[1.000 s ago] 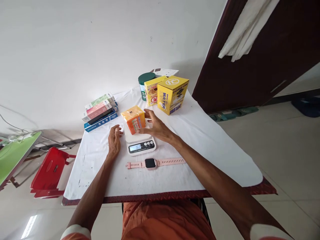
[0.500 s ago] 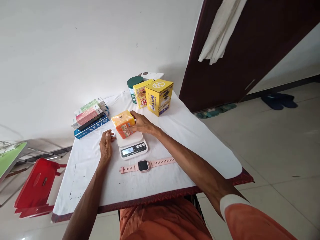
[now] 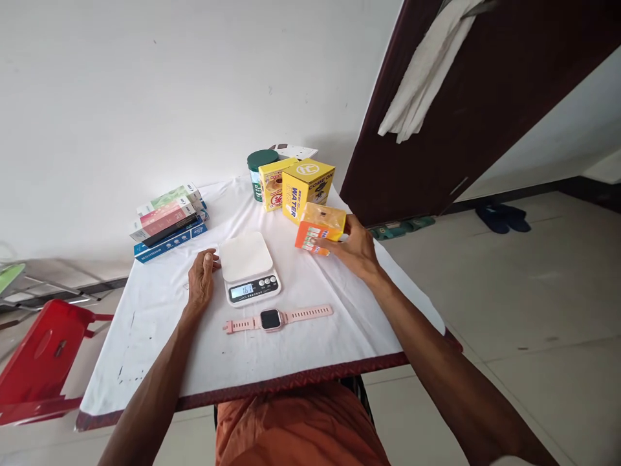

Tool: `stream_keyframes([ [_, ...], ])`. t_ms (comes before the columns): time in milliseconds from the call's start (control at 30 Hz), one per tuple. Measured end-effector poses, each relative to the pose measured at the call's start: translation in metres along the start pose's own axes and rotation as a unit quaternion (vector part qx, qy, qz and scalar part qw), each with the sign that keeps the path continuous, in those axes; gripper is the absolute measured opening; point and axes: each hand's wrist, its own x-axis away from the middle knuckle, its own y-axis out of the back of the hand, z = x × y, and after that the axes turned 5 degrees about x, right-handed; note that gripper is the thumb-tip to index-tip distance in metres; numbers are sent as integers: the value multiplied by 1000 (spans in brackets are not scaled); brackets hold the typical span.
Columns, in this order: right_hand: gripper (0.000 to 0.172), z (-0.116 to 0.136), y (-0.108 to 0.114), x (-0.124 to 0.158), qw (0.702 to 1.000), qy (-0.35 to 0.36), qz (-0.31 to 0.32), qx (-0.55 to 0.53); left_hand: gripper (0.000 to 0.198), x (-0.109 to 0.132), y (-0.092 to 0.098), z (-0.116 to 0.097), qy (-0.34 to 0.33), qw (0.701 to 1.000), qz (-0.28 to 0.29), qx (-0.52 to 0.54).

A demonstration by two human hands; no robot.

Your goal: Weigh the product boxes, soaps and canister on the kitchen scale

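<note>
My right hand (image 3: 356,249) grips an orange and yellow pack (image 3: 321,226) at its right side, in front of the yellow WATER box (image 3: 306,184). Whether the pack touches the cloth I cannot tell. Left of it, the white kitchen scale (image 3: 246,257) has nothing on its plate, and its display seems to read 161. Beside the scale's left edge rests my left hand (image 3: 201,278), thumb up, fingers loosely apart and holding nothing. A pink-strapped smartwatch (image 3: 270,319) lies flat in front of the scale.
Several flat boxes (image 3: 169,220) are stacked at the table's back left. A green-lidded tub (image 3: 262,158) and a smaller yellow box (image 3: 272,184) stand at the back, beside the WATER box. A red chair (image 3: 41,356) is on the left, a dark door (image 3: 466,116) on the right.
My right hand has carried the orange and yellow pack off the scale to the right, towards the WATER box. My left hand stays beside the scale. The view has shifted slightly.
</note>
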Motion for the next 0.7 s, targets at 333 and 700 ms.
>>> stream_keyframes([
  [333,77,-33,-22,-47,998,1,-22,52,67,-1,1,7,8,1000,4,11],
  [700,89,-60,-41,-27,999,23,-23,-8,51,-1,17,-10,-85,990,-69,-88],
])
